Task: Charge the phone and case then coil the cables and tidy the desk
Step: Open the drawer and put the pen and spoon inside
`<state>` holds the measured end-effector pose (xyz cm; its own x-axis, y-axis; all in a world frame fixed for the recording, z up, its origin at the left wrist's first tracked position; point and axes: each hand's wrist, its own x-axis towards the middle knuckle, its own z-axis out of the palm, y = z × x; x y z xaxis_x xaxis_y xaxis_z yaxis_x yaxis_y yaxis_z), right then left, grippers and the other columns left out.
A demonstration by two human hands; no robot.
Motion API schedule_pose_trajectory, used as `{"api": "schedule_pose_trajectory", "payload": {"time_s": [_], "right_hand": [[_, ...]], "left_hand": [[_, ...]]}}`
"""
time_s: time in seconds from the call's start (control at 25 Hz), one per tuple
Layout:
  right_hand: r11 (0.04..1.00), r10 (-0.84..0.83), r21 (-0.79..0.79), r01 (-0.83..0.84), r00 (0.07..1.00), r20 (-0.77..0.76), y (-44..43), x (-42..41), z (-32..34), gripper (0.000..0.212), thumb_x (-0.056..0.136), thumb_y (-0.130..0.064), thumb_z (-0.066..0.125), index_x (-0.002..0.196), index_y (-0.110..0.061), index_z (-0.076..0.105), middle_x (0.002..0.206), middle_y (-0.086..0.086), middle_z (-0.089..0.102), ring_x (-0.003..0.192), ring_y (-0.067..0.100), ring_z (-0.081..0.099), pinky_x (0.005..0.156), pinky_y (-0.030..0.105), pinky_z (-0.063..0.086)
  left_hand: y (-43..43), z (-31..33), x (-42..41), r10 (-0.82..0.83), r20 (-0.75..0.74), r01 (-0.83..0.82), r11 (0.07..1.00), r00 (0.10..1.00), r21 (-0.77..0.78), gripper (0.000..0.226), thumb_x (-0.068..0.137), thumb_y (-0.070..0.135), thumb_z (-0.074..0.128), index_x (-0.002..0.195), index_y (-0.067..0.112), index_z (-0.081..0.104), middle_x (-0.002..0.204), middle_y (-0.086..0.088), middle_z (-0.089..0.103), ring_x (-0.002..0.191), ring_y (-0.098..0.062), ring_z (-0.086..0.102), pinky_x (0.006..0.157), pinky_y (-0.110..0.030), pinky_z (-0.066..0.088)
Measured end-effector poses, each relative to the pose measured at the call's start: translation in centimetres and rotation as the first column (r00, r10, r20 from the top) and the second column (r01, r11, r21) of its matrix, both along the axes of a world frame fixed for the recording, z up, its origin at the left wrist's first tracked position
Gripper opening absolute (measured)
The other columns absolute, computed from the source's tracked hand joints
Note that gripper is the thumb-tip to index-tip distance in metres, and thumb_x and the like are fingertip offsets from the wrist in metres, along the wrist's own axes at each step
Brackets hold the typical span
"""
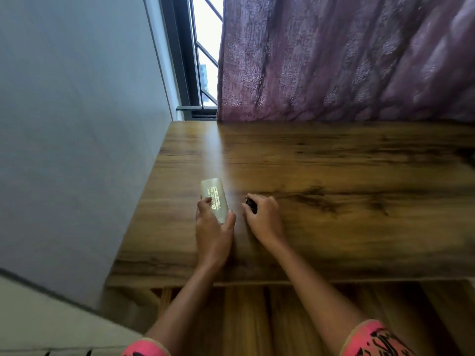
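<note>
Left grip (213,227) holds pale box (214,199) near left desk (334,155) edge.

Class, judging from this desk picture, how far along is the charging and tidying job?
Done: nothing shows as finished; no cable is in view and nothing looks plugged in. In hand: the left hand holds a pale box, the right hand grips a small black object at the desk. Left: charging, coiling, tidying.
</note>
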<state>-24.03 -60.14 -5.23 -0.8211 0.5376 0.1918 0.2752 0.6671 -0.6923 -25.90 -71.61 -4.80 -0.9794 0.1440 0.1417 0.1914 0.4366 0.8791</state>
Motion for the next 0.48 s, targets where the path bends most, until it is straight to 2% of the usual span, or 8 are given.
{"api": "schedule_pose_trajectory", "payload": {"time_s": [0.08, 0.2, 0.32, 0.4, 0.48], "right_hand": [[0.992, -0.067, -0.107, 0.06, 0.996, -0.065, -1.7, 5.4, 0.4, 0.031, 0.089, -0.016, 0.06, 0.119, -0.007, 0.062, 0.116, 0.006, 0.065, 0.108, 0.02, 0.056, 0.083, 0.011, 0.029], [0.98, -0.117, -0.173, 0.098, 0.988, -0.099, -5.0, 14.8, 0.1, 0.028, 0.087, -0.014, 0.062, 0.115, -0.008, 0.064, 0.11, 0.003, 0.065, 0.102, 0.014, 0.059, 0.085, 0.013, 0.037], [0.98, -0.15, -0.146, 0.133, 0.983, -0.11, -8.0, 22.8, -1.0, 0.026, 0.084, -0.014, 0.066, 0.109, -0.012, 0.066, 0.105, 0.0, 0.066, 0.096, 0.008, 0.057, 0.076, 0.002, 0.032], [0.978, -0.167, -0.127, 0.164, 0.986, -0.016, -9.5, 26.8, -1.9, 0.027, 0.084, -0.017, 0.067, 0.11, -0.017, 0.065, 0.106, -0.002, 0.063, 0.095, 0.006, 0.053, 0.069, 0.002, 0.031], [0.977, -0.142, -0.131, 0.167, 0.972, 0.186, -10.4, 29.5, -2.9, 0.03, 0.086, -0.023, 0.063, 0.116, -0.021, 0.06, 0.111, -0.002, 0.056, 0.095, 0.004, 0.046, 0.065, 0.006, 0.031]], "left_hand": [[-2.2, 0.3, 5.2, -0.012, -0.012, 0.012, 0.999, 1.0, 0.038, 0.054, 0.085, 0.025, 0.063, 0.128, 0.014, 0.035, 0.122, -0.011, 0.051, 0.106, -0.021, 0.054, 0.085, -0.037, 0.051], [-5.8, -0.2, 14.6, -0.037, -0.013, 0.038, 0.996, 0.999, 0.081, 0.064, 0.084, 0.023, 0.064, 0.137, 0.013, 0.03, 0.136, -0.007, 0.042, 0.119, -0.017, 0.047, 0.091, -0.033, 0.05], [-8.9, -2.0, 21.8, -0.028, 0.053, 0.025, 0.998, 0.998, 0.063, 0.07, 0.084, 0.022, 0.064, 0.142, 0.017, 0.026, 0.145, -0.005, 0.034, 0.126, -0.017, 0.041, 0.093, -0.034, 0.048], [-10.5, -3.6, 24.9, -0.025, 0.079, 0.028, 0.999, 0.997, -0.032, 0.072, 0.084, 0.021, 0.064, 0.143, 0.017, 0.023, 0.145, -0.007, 0.034, 0.127, -0.02, 0.04, 0.095, -0.04, 0.049], [-11.5, -5.0, 26.9, -0.015, 0.106, 0.032, 0.987, 0.994, -0.158, 0.074, 0.084, 0.019, 0.064, 0.144, 0.012, 0.021, 0.143, -0.011, 0.035, 0.126, -0.023, 0.04, 0.097, -0.041, 0.047]]}}
